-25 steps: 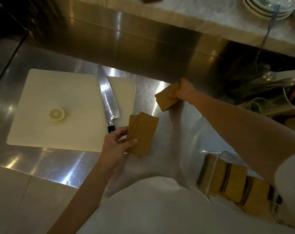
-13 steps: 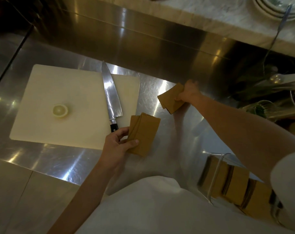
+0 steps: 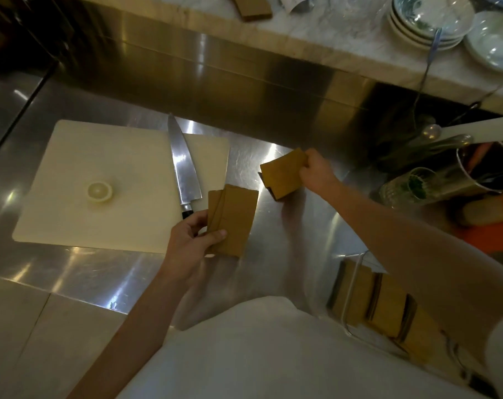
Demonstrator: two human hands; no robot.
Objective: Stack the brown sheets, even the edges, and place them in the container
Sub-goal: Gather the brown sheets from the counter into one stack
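My left hand (image 3: 191, 244) grips a fanned bunch of brown sheets (image 3: 233, 220) by its lower left corner, just above the steel counter. Farther back and to the right, my right hand (image 3: 316, 172) holds a second small stack of brown sheets (image 3: 282, 175) by its right edge, tilted, its lower edge near the counter. A clear container (image 3: 356, 295) stands at the lower right under my right forearm, with several rows of brown sheets (image 3: 388, 306) standing inside it.
A white cutting board (image 3: 100, 203) lies at the left with a lemon half (image 3: 99, 191) and a large knife (image 3: 184, 171) on it, handle close to my left hand. Cups and utensils (image 3: 446, 180) crowd the right. Stacked plates (image 3: 428, 21) and more brown sheets (image 3: 253, 7) sit on the marble ledge behind.
My right hand has lifted its stack slightly and tilted it toward me. My left hand and its fanned sheets have stayed in place.
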